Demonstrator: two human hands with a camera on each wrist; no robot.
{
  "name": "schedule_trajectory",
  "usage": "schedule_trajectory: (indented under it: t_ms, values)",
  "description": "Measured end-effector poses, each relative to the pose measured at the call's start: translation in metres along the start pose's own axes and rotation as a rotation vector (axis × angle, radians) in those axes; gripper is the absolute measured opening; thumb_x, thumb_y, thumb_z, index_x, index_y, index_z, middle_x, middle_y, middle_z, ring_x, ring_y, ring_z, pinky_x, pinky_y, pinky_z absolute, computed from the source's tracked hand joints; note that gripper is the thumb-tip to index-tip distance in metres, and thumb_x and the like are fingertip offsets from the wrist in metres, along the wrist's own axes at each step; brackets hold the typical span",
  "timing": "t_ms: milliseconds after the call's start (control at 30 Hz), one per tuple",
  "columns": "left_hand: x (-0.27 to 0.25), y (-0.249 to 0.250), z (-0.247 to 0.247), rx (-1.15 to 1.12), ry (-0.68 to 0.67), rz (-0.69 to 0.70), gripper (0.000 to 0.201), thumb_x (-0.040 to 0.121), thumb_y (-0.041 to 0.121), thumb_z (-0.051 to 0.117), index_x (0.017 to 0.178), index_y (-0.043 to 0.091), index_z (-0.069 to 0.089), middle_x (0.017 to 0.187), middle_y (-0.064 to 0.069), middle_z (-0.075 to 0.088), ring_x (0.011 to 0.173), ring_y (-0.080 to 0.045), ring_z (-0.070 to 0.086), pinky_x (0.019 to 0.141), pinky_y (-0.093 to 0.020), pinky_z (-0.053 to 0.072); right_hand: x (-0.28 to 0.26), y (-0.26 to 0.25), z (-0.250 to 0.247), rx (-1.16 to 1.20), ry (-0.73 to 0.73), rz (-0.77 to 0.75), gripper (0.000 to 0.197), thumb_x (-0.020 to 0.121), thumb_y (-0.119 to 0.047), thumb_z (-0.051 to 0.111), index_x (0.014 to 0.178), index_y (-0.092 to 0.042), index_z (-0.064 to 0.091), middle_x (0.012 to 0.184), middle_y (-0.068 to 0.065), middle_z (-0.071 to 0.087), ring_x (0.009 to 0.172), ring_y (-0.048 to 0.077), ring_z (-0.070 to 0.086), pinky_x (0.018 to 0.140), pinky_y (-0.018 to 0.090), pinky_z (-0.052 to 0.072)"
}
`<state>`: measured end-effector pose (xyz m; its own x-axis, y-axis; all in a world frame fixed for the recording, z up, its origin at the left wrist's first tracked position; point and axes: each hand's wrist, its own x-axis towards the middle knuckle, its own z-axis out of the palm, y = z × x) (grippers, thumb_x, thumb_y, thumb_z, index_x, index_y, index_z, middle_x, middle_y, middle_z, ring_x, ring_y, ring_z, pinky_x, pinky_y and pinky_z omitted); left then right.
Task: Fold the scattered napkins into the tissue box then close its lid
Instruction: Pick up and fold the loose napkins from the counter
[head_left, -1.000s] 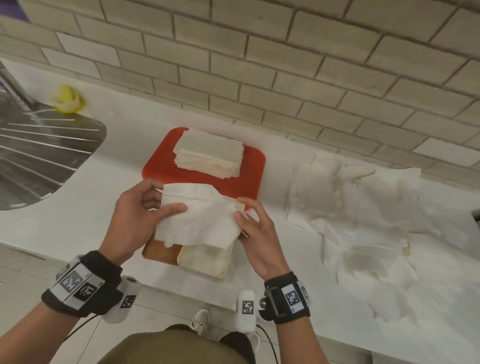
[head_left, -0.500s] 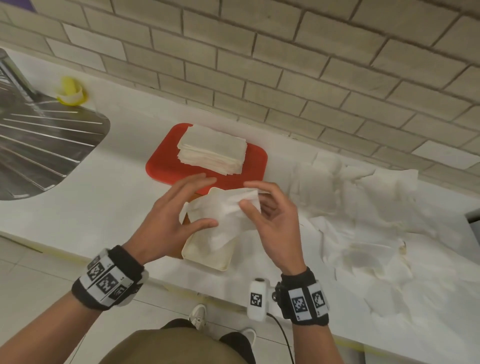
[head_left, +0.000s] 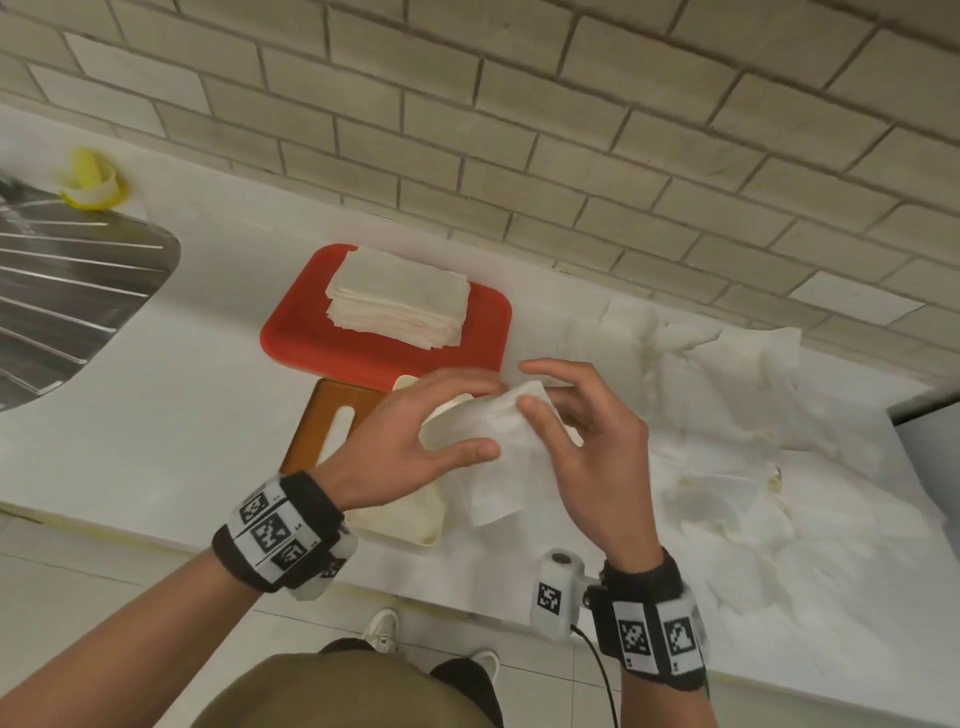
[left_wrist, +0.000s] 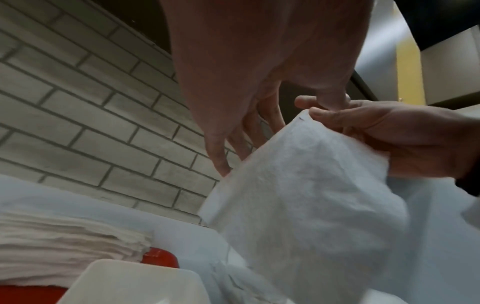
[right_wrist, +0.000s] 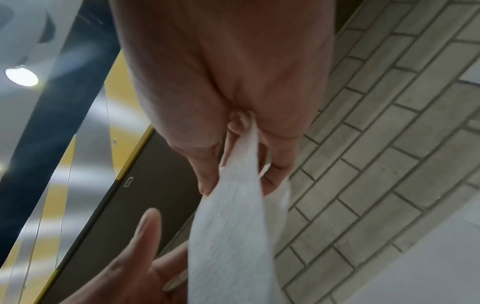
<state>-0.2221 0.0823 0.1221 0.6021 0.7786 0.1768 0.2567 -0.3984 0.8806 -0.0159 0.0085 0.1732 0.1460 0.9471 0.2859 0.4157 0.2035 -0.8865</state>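
Observation:
A white napkin (head_left: 506, 462) hangs folded over the open cream tissue box (head_left: 410, 525). My right hand (head_left: 527, 387) pinches its top corner between thumb and fingers, as the right wrist view shows (right_wrist: 239, 176). My left hand (head_left: 491, 415) is beside it with straight, spread fingers, the thumb touching the napkin's left edge (left_wrist: 311, 205). The box's wooden lid (head_left: 332, 421) with a slot lies under the left wrist. Behind it, a stack of folded napkins (head_left: 400, 296) sits on a red tray (head_left: 384, 358). Loose napkins (head_left: 727, 415) lie scattered at the right.
The white counter (head_left: 182, 441) runs along a brick wall (head_left: 519, 156). A steel sink drainer (head_left: 67, 291) is at the far left with a yellow object (head_left: 91, 179) behind it. A dark edge (head_left: 930, 410) shows at the far right.
The napkin was spread between both hands over the box. The hands came together, the napkin folded over, and it now hangs from my right pinch while my left fingers have straightened.

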Motion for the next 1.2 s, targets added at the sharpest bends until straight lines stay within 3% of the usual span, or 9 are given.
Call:
schedule_trajectory:
  t_ms: [133, 267, 433, 533, 600, 800, 933, 1067, 1200]
  values:
    - [0.007, 0.005, 0.020, -0.037, -0.039, 0.014, 0.016, 0.105, 0.035, 0.070, 0.119, 0.042, 0.071, 0.107, 0.027, 0.074, 0.103, -0.002, 0.071, 0.087, -0.021, 0.052, 0.002, -0.005, -0.008, -0.108, 0.079, -0.024, 0.023, 0.103, -0.018, 0.076, 0.123, -0.028, 0.074, 0.105, -0.013, 0.080, 0.103, 0.013, 0.078, 0.091, 0.021, 0.054]
    - [0.008, 0.001, 0.021, -0.061, -0.016, -0.040, 0.034, 0.108, 0.033, 0.065, 0.076, 0.044, 0.066, 0.067, 0.019, 0.055, 0.063, -0.002, 0.049, 0.062, -0.024, 0.035, 0.004, -0.003, -0.010, -0.218, 0.165, -0.050, 0.033, 0.098, -0.028, 0.081, 0.129, -0.033, 0.070, 0.117, -0.021, 0.074, 0.114, 0.014, 0.071, 0.094, 0.016, 0.046]
    - [0.003, -0.008, 0.007, -0.250, 0.043, -0.143, 0.036, 0.107, 0.040, 0.065, 0.093, 0.009, 0.079, 0.086, -0.008, 0.076, 0.079, -0.022, 0.072, 0.069, -0.045, 0.055, 0.015, 0.028, 0.003, 0.134, 0.039, 0.155, 0.082, 0.095, -0.039, 0.082, 0.161, -0.040, 0.033, 0.149, -0.023, 0.055, 0.142, 0.007, 0.053, 0.113, 0.039, 0.052]
    - [0.001, -0.019, -0.001, -0.275, 0.138, -0.246, 0.040, 0.104, 0.047, 0.069, 0.102, 0.007, 0.078, 0.092, -0.015, 0.079, 0.088, -0.034, 0.076, 0.077, -0.058, 0.057, 0.016, 0.058, 0.031, 0.546, 0.004, 0.410, 0.066, 0.097, -0.015, 0.080, 0.152, -0.030, 0.048, 0.134, 0.000, 0.074, 0.128, 0.029, 0.069, 0.104, 0.048, 0.060]
    - [-0.004, -0.030, -0.004, -0.274, 0.189, -0.321, 0.021, 0.100, 0.035, 0.077, 0.117, 0.024, 0.073, 0.093, -0.005, 0.083, 0.092, -0.025, 0.080, 0.079, -0.048, 0.062, 0.021, 0.072, 0.050, 0.539, 0.128, 0.460, 0.049, 0.098, -0.013, 0.079, 0.140, -0.027, 0.057, 0.124, 0.009, 0.076, 0.116, 0.035, 0.073, 0.093, 0.048, 0.062]
    - [-0.040, -0.075, 0.006, 0.078, 0.130, -0.433, 0.048, 0.097, 0.021, 0.078, 0.126, 0.035, 0.044, 0.076, 0.003, 0.068, 0.067, -0.008, 0.066, 0.063, -0.020, 0.051, 0.046, 0.113, 0.105, -0.241, -0.135, 0.109, 0.028, 0.102, -0.013, 0.067, 0.116, -0.037, 0.064, 0.104, -0.013, 0.075, 0.081, 0.017, 0.068, 0.079, 0.041, 0.060]
    - [-0.042, -0.100, 0.026, 0.595, -0.135, -0.471, 0.030, 0.106, 0.021, 0.064, 0.135, 0.023, 0.055, 0.108, -0.005, 0.071, 0.099, -0.024, 0.071, 0.080, -0.033, 0.055, 0.043, 0.137, 0.142, -0.980, -0.266, -0.082, 0.016, 0.097, -0.016, 0.068, 0.100, -0.031, 0.073, 0.078, -0.005, 0.074, 0.092, 0.028, 0.058, 0.083, 0.046, 0.044]
    - [-0.030, -0.105, 0.050, 0.895, -0.329, -0.431, 0.032, 0.108, 0.021, 0.061, 0.138, 0.014, 0.052, 0.120, -0.007, 0.064, 0.107, -0.026, 0.071, 0.089, -0.035, 0.059, 0.035, 0.141, 0.145, -1.101, -0.399, -0.070, 0.013, 0.098, -0.021, 0.065, 0.107, -0.027, 0.073, 0.090, 0.000, 0.077, 0.109, 0.032, 0.057, 0.088, 0.048, 0.036]
    - [-0.030, -0.089, 0.048, 0.935, -0.384, -0.474, 0.039, 0.109, 0.041, 0.056, 0.139, 0.017, 0.050, 0.130, -0.007, 0.058, 0.119, -0.023, 0.065, 0.099, -0.032, 0.057, 0.032, 0.137, 0.089, -0.877, -0.102, -0.046, 0.022, 0.100, -0.035, 0.062, 0.121, -0.034, 0.070, 0.105, -0.004, 0.069, 0.101, 0.024, 0.056, 0.081, 0.042, 0.044]
